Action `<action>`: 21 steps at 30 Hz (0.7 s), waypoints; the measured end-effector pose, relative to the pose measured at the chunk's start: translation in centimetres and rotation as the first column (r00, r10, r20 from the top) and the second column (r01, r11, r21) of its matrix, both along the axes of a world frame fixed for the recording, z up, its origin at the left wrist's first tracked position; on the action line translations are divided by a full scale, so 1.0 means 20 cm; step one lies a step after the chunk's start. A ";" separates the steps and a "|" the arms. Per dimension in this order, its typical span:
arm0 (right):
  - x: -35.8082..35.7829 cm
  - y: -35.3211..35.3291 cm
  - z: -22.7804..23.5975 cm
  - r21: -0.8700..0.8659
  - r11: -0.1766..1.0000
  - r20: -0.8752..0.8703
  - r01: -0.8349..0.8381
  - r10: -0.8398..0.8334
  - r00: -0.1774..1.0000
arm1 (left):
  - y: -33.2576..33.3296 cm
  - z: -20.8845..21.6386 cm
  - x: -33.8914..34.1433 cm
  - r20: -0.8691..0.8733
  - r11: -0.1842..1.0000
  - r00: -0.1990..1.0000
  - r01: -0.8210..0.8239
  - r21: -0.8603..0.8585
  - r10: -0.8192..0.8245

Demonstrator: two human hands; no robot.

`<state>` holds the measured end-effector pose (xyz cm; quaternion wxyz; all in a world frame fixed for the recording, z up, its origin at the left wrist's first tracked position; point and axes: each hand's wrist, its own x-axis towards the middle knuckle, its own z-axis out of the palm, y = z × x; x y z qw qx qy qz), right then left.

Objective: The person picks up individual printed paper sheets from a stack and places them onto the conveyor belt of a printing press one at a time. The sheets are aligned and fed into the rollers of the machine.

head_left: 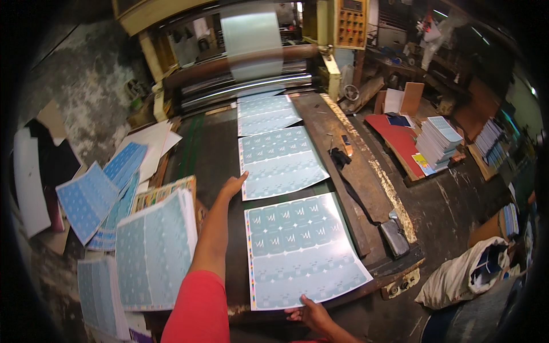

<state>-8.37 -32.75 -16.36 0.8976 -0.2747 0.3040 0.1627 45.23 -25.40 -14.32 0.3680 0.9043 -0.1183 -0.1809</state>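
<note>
A teal and pale-blue printed sheet (309, 251) lies nearest me, overhanging the front edge of the machine's dark bed. My right hand (311, 315) pinches its near edge, thumb on top and fingers below. Behind it is a second printed sheet (280, 163) of the same pattern, apart from the first. At that sheet's left edge, my left hand (233, 186) takes hold with its fingertips; the fingers beneath are partly hidden. Farther back, another printed sheet (266, 114) lies below the rollers (246, 86), slightly overlapped with the second.
Clear film (251, 40) runs down to the rollers. On my left stand a stack of printed sheets (154, 251) and loose blue sheets (88, 200). A dark metal block (394, 237) sits on the bed's right side. Beyond are a paper stack (437, 143) and a white sack (463, 274).
</note>
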 end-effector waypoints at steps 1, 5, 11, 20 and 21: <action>0.02 -0.02 0.03 -0.002 1.000 0.013 0.019 -0.019 1.000 | -0.05 -0.03 0.05 0.032 1.000 0.999 0.004 -0.023 -0.004; 0.15 -0.08 0.05 0.047 0.998 0.039 0.040 -0.042 0.998 | -0.11 -0.12 0.21 0.101 0.992 0.994 -0.031 -0.120 0.043; 0.35 -0.16 0.01 -0.010 0.993 0.148 0.117 -0.114 0.982 | -0.08 0.26 0.16 0.362 0.973 0.904 0.192 0.129 -0.227; 0.57 -0.06 0.02 -0.197 0.907 0.249 0.371 -0.320 0.914 | 0.75 0.81 -1.03 0.608 0.894 0.656 0.341 0.290 -0.447; 0.57 -0.01 0.07 -0.233 0.892 0.259 0.386 -0.326 0.909 | 0.89 0.87 -1.20 0.604 0.923 0.702 0.237 0.302 -0.377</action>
